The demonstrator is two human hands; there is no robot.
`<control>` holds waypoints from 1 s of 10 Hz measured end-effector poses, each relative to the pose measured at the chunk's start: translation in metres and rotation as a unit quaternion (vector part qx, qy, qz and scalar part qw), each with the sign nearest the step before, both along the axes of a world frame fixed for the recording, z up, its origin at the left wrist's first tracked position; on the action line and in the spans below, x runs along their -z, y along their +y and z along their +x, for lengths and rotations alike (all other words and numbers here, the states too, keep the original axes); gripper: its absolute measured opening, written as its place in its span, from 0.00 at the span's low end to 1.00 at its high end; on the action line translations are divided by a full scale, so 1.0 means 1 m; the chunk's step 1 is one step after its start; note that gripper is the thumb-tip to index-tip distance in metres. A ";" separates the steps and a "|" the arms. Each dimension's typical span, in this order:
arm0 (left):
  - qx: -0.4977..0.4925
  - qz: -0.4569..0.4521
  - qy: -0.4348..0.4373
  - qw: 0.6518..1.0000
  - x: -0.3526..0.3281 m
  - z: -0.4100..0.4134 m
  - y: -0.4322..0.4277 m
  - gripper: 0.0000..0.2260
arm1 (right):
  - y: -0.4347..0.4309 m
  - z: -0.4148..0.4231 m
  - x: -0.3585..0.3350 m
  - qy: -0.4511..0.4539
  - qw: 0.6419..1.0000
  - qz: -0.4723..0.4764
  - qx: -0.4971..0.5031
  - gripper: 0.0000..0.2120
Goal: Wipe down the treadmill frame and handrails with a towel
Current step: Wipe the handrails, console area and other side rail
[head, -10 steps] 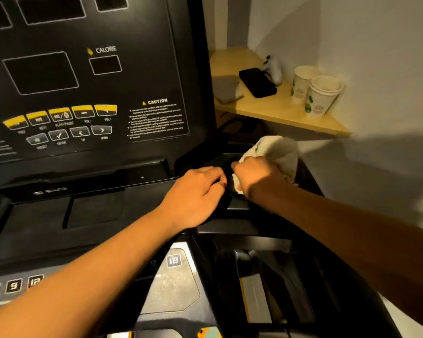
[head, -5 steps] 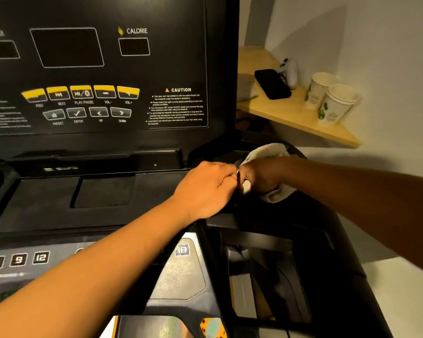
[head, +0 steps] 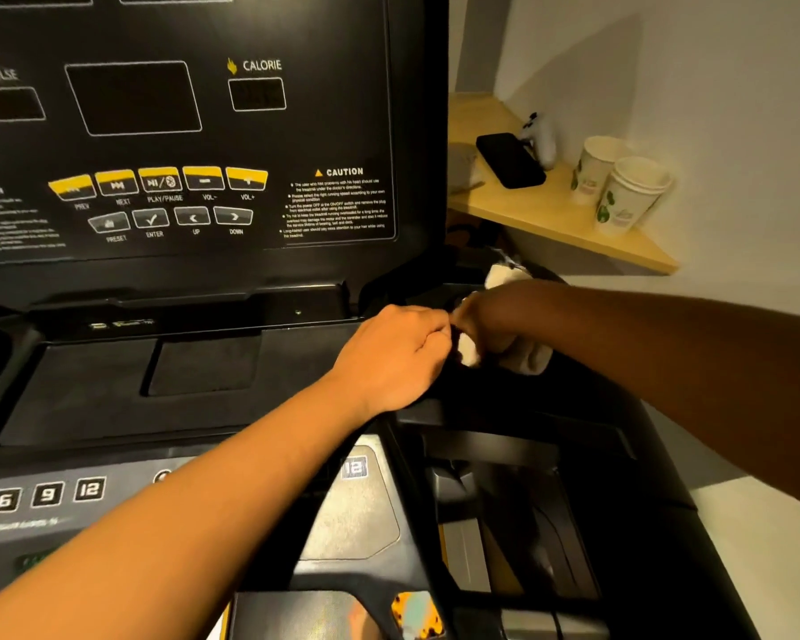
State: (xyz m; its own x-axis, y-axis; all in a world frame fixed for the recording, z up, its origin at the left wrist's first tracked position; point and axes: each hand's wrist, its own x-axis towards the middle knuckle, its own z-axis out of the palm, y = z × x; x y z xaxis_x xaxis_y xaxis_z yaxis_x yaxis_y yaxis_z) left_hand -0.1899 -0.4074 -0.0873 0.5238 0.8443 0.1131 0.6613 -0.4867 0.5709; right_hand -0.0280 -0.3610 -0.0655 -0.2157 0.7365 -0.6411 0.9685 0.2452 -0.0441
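Observation:
The black treadmill console (head: 204,362) fills the left and centre, with its upright display panel (head: 181,131) behind. My right hand (head: 490,325) grips a white towel (head: 527,360) and presses it into the dark cup-holder recess at the console's right end. Bits of the towel show above and below the fist. My left hand (head: 398,358) is curled into a fist right beside it, resting on the recess rim and touching the towel's edge; whether it pinches the towel is hidden.
A wooden shelf (head: 550,214) on the right wall carries a black phone (head: 509,159), a white controller (head: 539,136) and paper cups (head: 620,187). Number keys (head: 47,494) lie on the lower console. The right-side frame (head: 620,501) drops away below my right arm.
My right hand has turned and pushed the towel deeper into the recess, so less of the towel shows. The left hand stays beside it. The view has shifted left and closer.

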 end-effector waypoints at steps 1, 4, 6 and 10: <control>-0.004 -0.006 0.033 0.999 -0.002 0.002 -0.002 0.12 | 0.009 -0.004 0.001 -0.022 0.995 -0.089 0.045 0.09; -0.078 0.023 -0.052 0.995 -0.001 0.003 -0.007 0.06 | 0.003 0.022 0.010 0.296 0.851 -0.149 0.407 0.12; -0.047 0.061 -0.095 0.992 0.001 0.001 -0.010 0.10 | -0.029 0.021 0.002 0.363 0.843 -0.001 0.397 0.25; -0.009 0.067 0.015 0.998 -0.004 -0.001 -0.009 0.26 | -0.048 0.001 0.022 0.265 0.943 0.156 0.126 0.16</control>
